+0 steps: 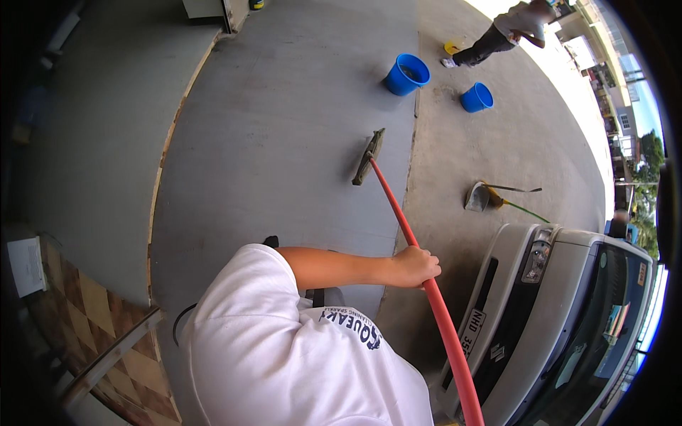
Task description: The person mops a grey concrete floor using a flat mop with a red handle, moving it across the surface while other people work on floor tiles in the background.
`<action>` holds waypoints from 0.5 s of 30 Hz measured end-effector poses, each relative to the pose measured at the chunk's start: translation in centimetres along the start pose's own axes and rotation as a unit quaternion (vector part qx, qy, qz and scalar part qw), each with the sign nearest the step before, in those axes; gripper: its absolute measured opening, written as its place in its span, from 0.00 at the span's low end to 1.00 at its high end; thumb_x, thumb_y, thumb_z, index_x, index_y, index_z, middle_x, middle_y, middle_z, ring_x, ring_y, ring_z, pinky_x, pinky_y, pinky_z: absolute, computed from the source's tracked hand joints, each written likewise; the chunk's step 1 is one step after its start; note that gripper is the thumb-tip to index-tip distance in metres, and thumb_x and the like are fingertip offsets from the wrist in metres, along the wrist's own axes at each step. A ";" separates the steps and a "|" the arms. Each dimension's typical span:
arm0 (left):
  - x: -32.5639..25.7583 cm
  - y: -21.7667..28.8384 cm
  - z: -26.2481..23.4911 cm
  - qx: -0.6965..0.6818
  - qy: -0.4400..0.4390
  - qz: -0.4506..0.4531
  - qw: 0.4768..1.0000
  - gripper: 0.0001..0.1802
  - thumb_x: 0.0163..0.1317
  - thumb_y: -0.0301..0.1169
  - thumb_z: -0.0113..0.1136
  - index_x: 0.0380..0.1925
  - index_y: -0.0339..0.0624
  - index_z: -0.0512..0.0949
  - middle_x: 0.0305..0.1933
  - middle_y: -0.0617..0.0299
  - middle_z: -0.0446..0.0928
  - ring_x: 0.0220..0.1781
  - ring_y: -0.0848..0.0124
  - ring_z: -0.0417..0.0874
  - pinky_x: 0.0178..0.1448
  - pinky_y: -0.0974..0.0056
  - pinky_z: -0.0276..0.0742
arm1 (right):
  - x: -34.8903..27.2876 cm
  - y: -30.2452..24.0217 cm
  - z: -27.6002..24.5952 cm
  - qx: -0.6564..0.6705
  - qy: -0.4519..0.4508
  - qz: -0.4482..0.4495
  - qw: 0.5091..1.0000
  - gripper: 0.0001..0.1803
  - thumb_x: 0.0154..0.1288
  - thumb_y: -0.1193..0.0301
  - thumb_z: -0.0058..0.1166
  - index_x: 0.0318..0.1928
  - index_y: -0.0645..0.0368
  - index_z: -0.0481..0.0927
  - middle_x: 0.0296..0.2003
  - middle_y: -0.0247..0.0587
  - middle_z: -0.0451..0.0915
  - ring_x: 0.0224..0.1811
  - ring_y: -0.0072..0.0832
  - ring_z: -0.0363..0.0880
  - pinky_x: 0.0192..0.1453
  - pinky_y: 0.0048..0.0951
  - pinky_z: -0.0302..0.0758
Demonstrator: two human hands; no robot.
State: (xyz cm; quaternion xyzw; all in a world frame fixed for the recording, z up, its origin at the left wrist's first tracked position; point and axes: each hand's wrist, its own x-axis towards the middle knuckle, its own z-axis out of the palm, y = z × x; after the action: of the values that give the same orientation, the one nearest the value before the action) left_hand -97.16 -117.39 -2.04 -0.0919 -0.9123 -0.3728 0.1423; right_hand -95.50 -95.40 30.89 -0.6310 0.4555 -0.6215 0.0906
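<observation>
My left arm reaches across from a white sleeve, and my left hand is closed around a long red pole. The pole slants from the lower edge up to a wide, dark, flat floor-cleaning head, whose exact kind I cannot tell. That head rests on the grey floor, well ahead of my hand. Below my hand the pole runs out of the picture. My right hand does not show.
Two blue buckets stand ahead. A person stands beyond, by a yellow container. A dustpan and a green-handled broom lie at right, before a parked silver vehicle. A metal rail is lower left.
</observation>
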 end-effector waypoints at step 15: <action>-18.1 -15.2 -7.4 0.099 0.149 -0.303 0.936 0.15 0.49 0.38 0.62 0.19 0.42 0.67 0.24 0.58 0.69 0.28 0.57 0.72 0.30 0.57 0.67 | 1.0 12.4 0.7 0.270 0.021 -0.011 0.963 0.14 0.57 0.61 0.52 0.22 0.56 0.70 0.13 0.33 0.69 0.12 0.22 0.67 0.20 0.25 0.66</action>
State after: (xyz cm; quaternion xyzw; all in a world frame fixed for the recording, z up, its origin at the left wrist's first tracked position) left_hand -82.79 -134.44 -12.86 0.2595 -0.8977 -0.3155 0.1651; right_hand -100.86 -103.43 22.98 -0.5751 0.2656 -0.7353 0.2409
